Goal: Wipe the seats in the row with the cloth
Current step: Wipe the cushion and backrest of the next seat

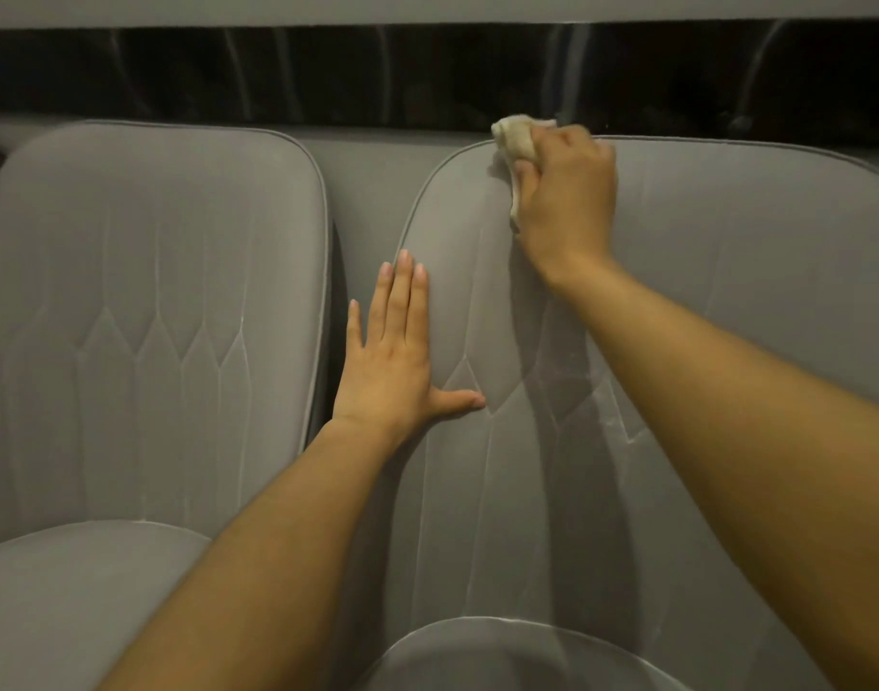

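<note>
Atop the right seat back, right hand fingers bunch the soft, light cloth; left hand rests flat, fingers straight.

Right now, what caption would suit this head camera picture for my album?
Right hand presses a cream cloth near the grey seat back's top edge; left hand rests flat.
</note>
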Motion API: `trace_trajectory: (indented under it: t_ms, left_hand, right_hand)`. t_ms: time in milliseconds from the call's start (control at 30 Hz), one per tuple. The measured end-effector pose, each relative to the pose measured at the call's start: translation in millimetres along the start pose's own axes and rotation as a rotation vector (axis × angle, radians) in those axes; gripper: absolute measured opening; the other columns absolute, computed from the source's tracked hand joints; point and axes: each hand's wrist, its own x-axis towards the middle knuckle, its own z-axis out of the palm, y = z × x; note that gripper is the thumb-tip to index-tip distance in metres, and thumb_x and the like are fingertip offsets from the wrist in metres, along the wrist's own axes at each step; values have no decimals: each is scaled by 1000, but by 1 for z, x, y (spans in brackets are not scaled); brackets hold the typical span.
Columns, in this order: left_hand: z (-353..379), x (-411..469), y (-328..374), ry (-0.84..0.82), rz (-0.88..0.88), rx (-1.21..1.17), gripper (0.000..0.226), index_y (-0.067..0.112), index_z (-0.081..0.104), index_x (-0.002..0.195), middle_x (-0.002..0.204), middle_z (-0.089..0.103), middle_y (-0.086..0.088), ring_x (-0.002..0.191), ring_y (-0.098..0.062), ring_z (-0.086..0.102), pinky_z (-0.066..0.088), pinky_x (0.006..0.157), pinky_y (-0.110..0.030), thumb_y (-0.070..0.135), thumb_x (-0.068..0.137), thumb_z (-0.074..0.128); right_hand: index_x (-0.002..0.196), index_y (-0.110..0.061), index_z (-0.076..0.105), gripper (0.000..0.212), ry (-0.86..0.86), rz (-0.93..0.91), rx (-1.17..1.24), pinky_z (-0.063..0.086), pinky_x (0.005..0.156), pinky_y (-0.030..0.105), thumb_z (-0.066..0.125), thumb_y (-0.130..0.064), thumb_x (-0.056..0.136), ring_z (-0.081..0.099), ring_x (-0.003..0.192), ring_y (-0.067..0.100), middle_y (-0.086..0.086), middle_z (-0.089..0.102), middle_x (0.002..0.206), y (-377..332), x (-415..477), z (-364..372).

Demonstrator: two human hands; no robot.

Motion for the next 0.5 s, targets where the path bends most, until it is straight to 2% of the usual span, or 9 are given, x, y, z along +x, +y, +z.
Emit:
trace_trajectory:
  t_ms: [100, 167, 267, 400, 500]
  left_hand:
    - [1, 0, 0, 13, 6, -12, 135, 16, -46, 128, 138, -50, 1, 133, -17, -41, -8, 118, -48, 79, 67, 56]
    - [1, 0, 0, 19, 11, -22, 134, 15, -43, 131, 139, -48, 1, 134, -16, -40, -8, 119, -48, 78, 68, 58]
    - [0, 0, 0, 9, 12, -20, 135, 14, -42, 133, 143, -47, -1, 136, -17, -38, -7, 119, -48, 78, 68, 57]
    - [-1, 1, 2, -23, -12, 13, 135, 16, -49, 126, 140, -50, -2, 137, -20, -39, -5, 119, -51, 80, 69, 54]
    - [-2, 1, 2, -35, -19, 17, 134, 15, -48, 128, 138, -52, -1, 134, -20, -41, -5, 118, -52, 80, 69, 53]
  right_hand:
    - [125, -8, 54, 31, -33, -36, -39, 36, 87, 31, 46, -17, 97, 45, 106, 29, 10, 53, 126, -1, -16, 10]
    - [118, -1, 59, 29, -11, -97, 10, 41, 77, 37, 55, -8, 89, 50, 94, 35, 17, 59, 116, -4, -51, 16]
    - [113, 3, 63, 31, -19, -168, 79, 47, 68, 36, 62, -3, 82, 53, 80, 34, 17, 64, 108, -5, -98, 18]
    - [111, 2, 64, 31, -60, -221, 144, 47, 73, 38, 57, -9, 84, 57, 83, 34, 17, 65, 105, -4, -92, 5]
    - [121, -3, 58, 32, 18, -99, 91, 40, 82, 35, 51, -14, 92, 52, 98, 33, 16, 59, 117, 0, -46, -9]
